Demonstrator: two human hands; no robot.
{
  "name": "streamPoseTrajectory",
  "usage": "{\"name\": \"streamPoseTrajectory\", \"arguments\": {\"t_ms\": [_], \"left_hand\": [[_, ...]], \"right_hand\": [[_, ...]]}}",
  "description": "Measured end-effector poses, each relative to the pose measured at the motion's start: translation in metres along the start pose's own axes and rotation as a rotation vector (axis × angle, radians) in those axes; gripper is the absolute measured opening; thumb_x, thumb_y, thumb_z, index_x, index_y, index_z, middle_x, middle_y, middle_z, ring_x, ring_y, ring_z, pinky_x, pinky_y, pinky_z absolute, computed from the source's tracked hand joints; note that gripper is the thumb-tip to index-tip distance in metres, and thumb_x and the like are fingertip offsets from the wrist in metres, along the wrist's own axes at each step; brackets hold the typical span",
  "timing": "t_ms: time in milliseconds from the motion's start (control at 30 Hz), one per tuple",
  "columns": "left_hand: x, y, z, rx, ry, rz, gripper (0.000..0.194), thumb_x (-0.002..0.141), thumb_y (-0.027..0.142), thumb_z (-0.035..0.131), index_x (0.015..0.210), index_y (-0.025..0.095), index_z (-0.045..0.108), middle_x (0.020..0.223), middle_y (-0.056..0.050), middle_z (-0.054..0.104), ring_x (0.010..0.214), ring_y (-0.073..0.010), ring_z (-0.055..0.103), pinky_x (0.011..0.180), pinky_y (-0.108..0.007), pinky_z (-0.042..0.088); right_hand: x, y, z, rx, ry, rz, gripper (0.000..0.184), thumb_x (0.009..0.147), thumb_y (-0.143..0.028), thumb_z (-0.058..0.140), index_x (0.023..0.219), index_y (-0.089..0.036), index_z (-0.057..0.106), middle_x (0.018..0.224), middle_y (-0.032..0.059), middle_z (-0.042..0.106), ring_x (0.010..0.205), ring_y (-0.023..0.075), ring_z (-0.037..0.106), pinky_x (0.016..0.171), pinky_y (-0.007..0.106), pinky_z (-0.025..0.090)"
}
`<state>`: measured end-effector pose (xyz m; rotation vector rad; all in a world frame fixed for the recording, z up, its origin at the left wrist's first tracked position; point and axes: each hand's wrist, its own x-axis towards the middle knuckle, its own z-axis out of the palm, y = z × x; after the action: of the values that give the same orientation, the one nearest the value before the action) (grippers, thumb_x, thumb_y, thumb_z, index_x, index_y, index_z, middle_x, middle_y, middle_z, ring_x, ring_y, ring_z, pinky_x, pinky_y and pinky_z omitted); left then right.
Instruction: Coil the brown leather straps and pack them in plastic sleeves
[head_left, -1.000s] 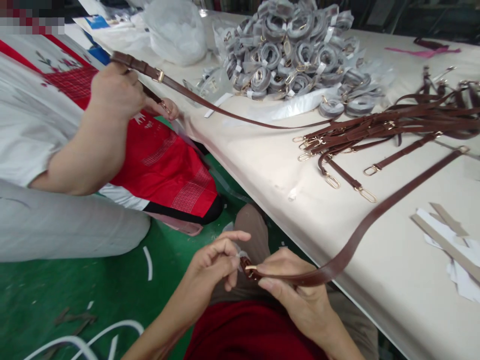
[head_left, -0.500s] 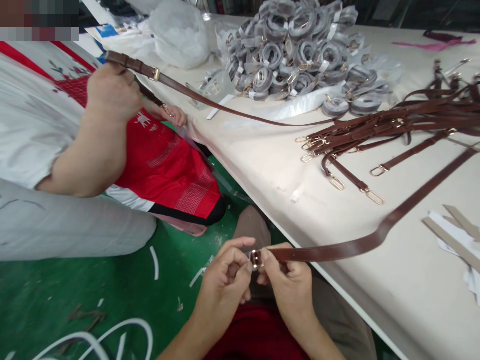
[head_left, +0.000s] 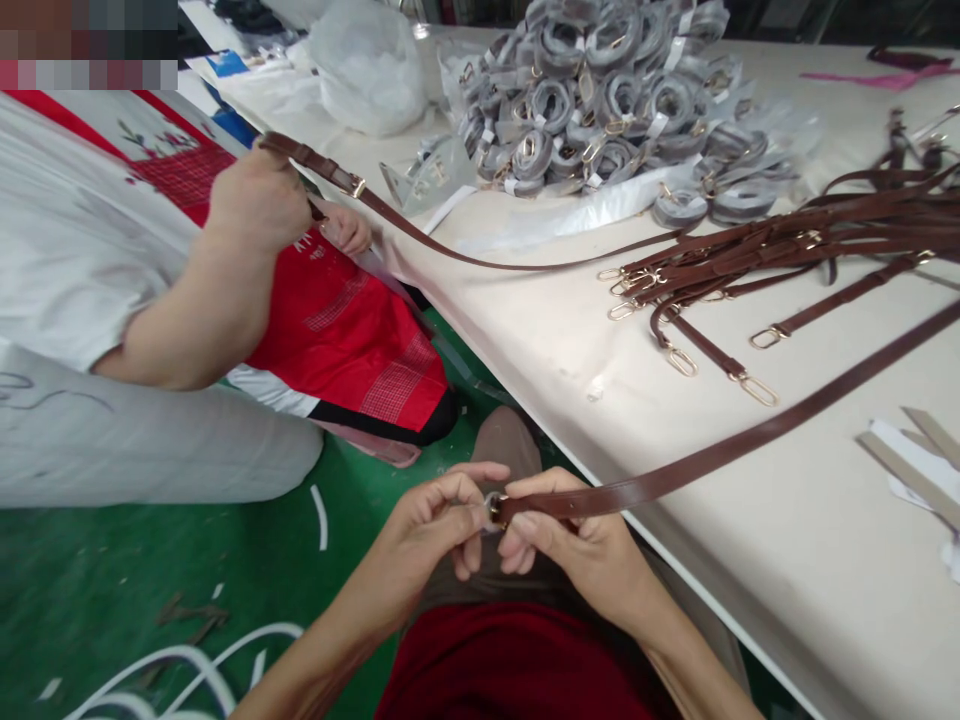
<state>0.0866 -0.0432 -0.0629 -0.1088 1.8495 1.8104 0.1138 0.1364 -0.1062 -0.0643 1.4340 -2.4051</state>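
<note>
A long brown leather strap [head_left: 750, 440] runs from the table's right side down over its edge to my lap. My right hand [head_left: 581, 545] is closed around the strap's near end, thumb on top. My left hand [head_left: 431, 530] pinches the small gold buckle [head_left: 495, 508] at the strap's tip, where a scrap of clear film shows between the fingers. Both hands meet above my knees, just off the table's front edge.
A person in a red and white apron [head_left: 337, 320] sits at the left, holding another brown strap [head_left: 420, 225] with a gold buckle. On the cream table [head_left: 540, 330] lie a heap of wrapped grey coils [head_left: 600, 100], a bundle of brown straps [head_left: 787, 255] and card strips [head_left: 911, 465]. Green floor lies below.
My hands have drawn together at the buckle, and the strap has straightened and lifted off the table edge. The other person's strap and hands have shifted slightly to the right.
</note>
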Motion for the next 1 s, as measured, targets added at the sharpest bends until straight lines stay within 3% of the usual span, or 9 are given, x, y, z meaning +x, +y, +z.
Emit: {"name": "streamPoseTrajectory", "arguments": {"t_ms": [100,233,400,533,600,667,767,867,1000], "left_hand": [[-0.002,0.001,0.004,0.076,0.031,0.019,0.027,0.085,0.032,0.066,0.069,0.012,0.060,0.131,-0.011,0.058,0.044,-0.0005,0.051,0.047,-0.019,0.043],[-0.001,0.000,0.002,0.022,0.060,-0.030,0.024,0.085,0.033,0.064,0.072,0.014,0.060,0.098,-0.006,0.069,0.042,-0.0040,0.051,0.047,-0.020,0.044],[0.001,-0.002,-0.002,0.030,0.084,0.004,0.021,0.084,0.030,0.065,0.072,0.014,0.059,0.121,-0.009,0.065,0.044,-0.0030,0.050,0.046,-0.020,0.043],[-0.001,-0.004,-0.005,0.069,0.119,-0.006,0.020,0.083,0.029,0.066,0.071,0.014,0.061,0.108,-0.006,0.068,0.043,-0.0036,0.048,0.046,-0.021,0.042],[-0.003,-0.004,-0.008,0.109,0.142,0.000,0.023,0.083,0.032,0.066,0.066,0.016,0.061,0.090,-0.005,0.068,0.055,-0.0108,0.057,0.047,-0.021,0.044],[-0.005,-0.003,-0.010,0.172,0.172,0.045,0.025,0.083,0.033,0.066,0.063,0.019,0.062,0.072,-0.005,0.063,0.085,-0.0224,0.065,0.052,-0.021,0.047],[-0.006,-0.003,-0.013,0.234,0.204,0.124,0.026,0.084,0.030,0.063,0.059,0.023,0.061,0.058,-0.006,0.055,0.124,-0.0286,0.051,0.065,-0.022,0.050],[-0.006,-0.005,-0.015,0.211,0.180,0.098,0.027,0.085,0.032,0.062,0.060,0.024,0.060,0.059,-0.008,0.055,0.131,-0.0301,0.044,0.059,-0.021,0.048],[-0.009,-0.002,-0.014,0.157,0.162,0.095,0.023,0.085,0.032,0.064,0.063,0.023,0.062,0.071,-0.007,0.057,0.121,-0.0301,0.051,0.050,-0.019,0.045]], "right_hand": [[0.004,0.007,0.003,-0.041,0.023,-0.015,0.028,0.088,-0.039,0.072,0.096,-0.018,0.057,0.065,-0.0034,0.063,0.057,0.0106,0.062,0.055,0.020,0.051],[0.006,-0.004,0.005,-0.115,0.060,-0.069,0.030,0.084,-0.040,0.074,0.098,-0.018,0.060,0.074,-0.0019,0.064,0.057,0.0093,0.059,0.053,0.020,0.049],[0.007,-0.018,0.007,-0.205,0.168,-0.181,0.027,0.099,-0.043,0.053,0.100,-0.018,0.061,0.063,-0.0033,0.059,0.050,0.0091,0.055,0.049,0.019,0.045],[0.015,-0.017,0.012,-0.291,0.209,-0.106,0.026,0.100,-0.041,0.050,0.090,-0.018,0.058,0.060,-0.0042,0.059,0.046,0.0086,0.054,0.046,0.018,0.041],[0.020,-0.021,0.015,-0.272,0.210,-0.083,0.022,0.100,-0.039,0.049,0.092,-0.019,0.057,0.059,-0.0047,0.059,0.044,0.0092,0.054,0.044,0.017,0.041],[0.024,-0.027,0.018,-0.342,0.210,-0.116,0.016,0.099,-0.033,0.048,0.092,-0.021,0.055,0.059,-0.0052,0.059,0.044,0.0095,0.054,0.044,0.018,0.041],[0.029,-0.037,0.023,-0.567,0.147,-0.183,0.016,0.097,-0.021,0.045,0.082,-0.021,0.053,0.059,-0.0051,0.056,0.044,0.0088,0.054,0.048,0.019,0.041],[0.031,-0.041,0.028,-0.589,0.083,-0.170,0.018,0.097,-0.019,0.043,0.083,-0.021,0.054,0.060,-0.0053,0.056,0.044,0.0083,0.053,0.048,0.019,0.040],[0.031,-0.026,0.033,-0.678,0.031,-0.177,0.019,0.091,-0.012,0.049,0.076,-0.021,0.055,0.060,-0.0030,0.059,0.050,0.0110,0.056,0.050,0.020,0.038]]}}
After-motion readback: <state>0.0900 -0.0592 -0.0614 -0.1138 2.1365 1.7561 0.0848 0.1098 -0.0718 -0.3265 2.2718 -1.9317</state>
